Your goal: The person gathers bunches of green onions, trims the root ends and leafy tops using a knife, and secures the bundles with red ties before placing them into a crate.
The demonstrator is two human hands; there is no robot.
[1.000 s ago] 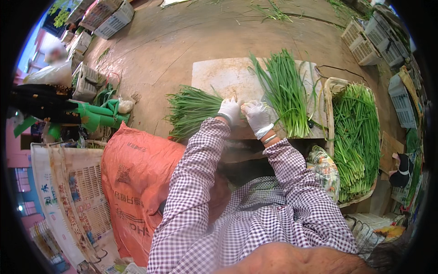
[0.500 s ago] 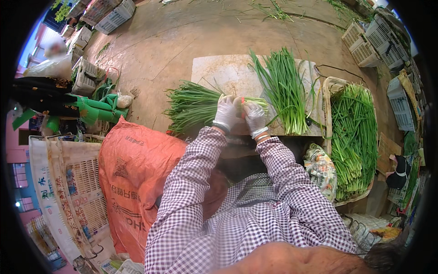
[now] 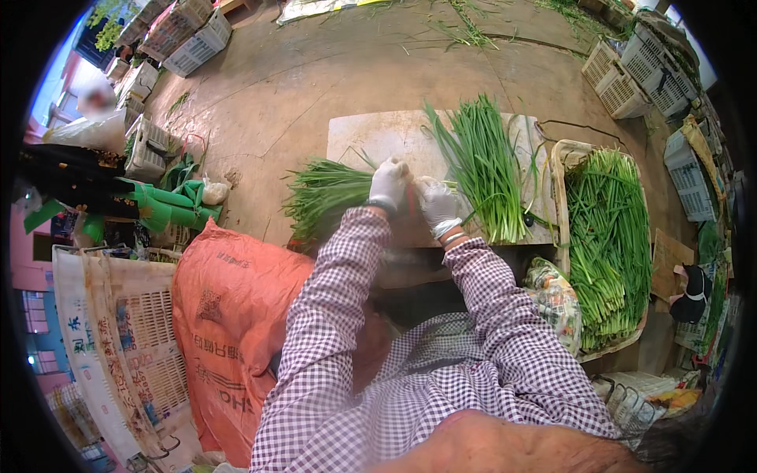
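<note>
My left hand (image 3: 389,184) and my right hand (image 3: 438,204), both in white gloves, are closed together on a bundle of green chives (image 3: 327,193) whose leaves fan out to the left. A red band shows between the two hands. They work over a pale board (image 3: 378,134). A second pile of chives (image 3: 482,169) lies on the board just right of my right hand. My checked sleeves rise from the lower edge.
A flat basket (image 3: 561,197) full of chives (image 3: 611,236) lies to the right. An orange sack (image 3: 233,315) and a white crate (image 3: 118,347) are at lower left. Plastic crates (image 3: 631,71) stand at the far right and top left. Green boots (image 3: 162,205) lie at left.
Both hands have lifted and shifted slightly left with the bundle, and the left hand now sits higher than the right. The red band has come into view between them.
</note>
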